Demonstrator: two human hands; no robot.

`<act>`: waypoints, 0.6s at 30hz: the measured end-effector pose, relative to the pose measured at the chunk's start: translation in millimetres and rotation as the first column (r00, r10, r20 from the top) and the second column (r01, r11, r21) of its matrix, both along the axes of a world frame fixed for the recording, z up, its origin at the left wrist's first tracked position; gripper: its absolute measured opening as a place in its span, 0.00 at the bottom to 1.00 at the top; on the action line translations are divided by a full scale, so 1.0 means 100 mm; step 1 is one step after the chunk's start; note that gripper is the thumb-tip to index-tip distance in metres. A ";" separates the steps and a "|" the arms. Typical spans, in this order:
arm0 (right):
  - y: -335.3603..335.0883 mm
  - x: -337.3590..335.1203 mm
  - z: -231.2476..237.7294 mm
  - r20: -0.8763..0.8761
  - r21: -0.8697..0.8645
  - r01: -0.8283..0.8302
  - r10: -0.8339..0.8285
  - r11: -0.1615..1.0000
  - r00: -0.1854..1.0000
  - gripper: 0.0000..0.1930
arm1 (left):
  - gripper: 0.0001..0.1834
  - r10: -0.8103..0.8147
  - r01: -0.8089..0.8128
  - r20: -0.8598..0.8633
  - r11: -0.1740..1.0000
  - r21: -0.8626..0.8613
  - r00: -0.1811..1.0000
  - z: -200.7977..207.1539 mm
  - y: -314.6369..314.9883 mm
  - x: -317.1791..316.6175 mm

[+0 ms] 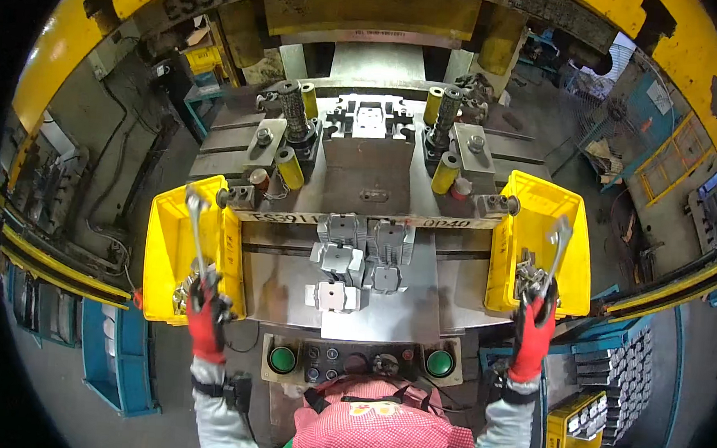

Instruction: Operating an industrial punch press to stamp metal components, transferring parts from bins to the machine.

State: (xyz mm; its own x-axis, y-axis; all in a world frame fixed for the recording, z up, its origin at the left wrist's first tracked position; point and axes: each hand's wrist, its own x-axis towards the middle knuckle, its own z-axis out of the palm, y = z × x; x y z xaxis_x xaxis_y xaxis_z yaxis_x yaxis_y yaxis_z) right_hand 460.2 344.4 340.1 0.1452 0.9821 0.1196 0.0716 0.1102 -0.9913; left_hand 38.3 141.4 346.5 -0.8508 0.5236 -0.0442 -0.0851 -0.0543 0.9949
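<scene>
My left hand point(207, 317), in a red and black glove, is closed round a long silvery metal hand tool point(200, 239) with a wider end. That tool rises over the left yellow bin point(160, 253), which has small metal pieces point(182, 294) at its near end. On the other side my right hand point(534, 333), gloved alike, grips a similar long metal hand tool point(557, 257). Its far end is blurred above the right yellow bin point(579, 237). Small metal pieces point(529, 274) lie beside that hand. The exact kind of both tools is hard to make out.
Stacked metal parts point(340, 260) stand on a bare metal plate point(415, 310) between the bins. Behind them sits a press die point(367, 171) with yellow posts point(290, 168). A control panel with green buttons point(282, 359) is close to my body. A blue rack point(116, 365) stands at left.
</scene>
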 end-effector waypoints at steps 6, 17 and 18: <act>-0.38 0.30 -0.38 0.460 -0.067 0.092 -0.051 0.994 0.887 0.23 | 0.14 0.302 -0.158 0.178 0.816 -0.556 0.936 -0.30 -0.82 -0.07; -0.52 -0.74 -0.71 0.029 -0.472 -0.629 0.724 0.618 0.689 0.27 | 0.16 0.066 -0.058 0.098 0.995 -0.080 0.993 -0.64 -0.73 0.05; -0.49 -0.79 -0.70 0.034 -0.491 -0.631 0.738 0.600 0.674 0.27 | 0.15 0.050 -0.046 0.066 0.997 -0.057 0.997 -0.69 -0.73 0.06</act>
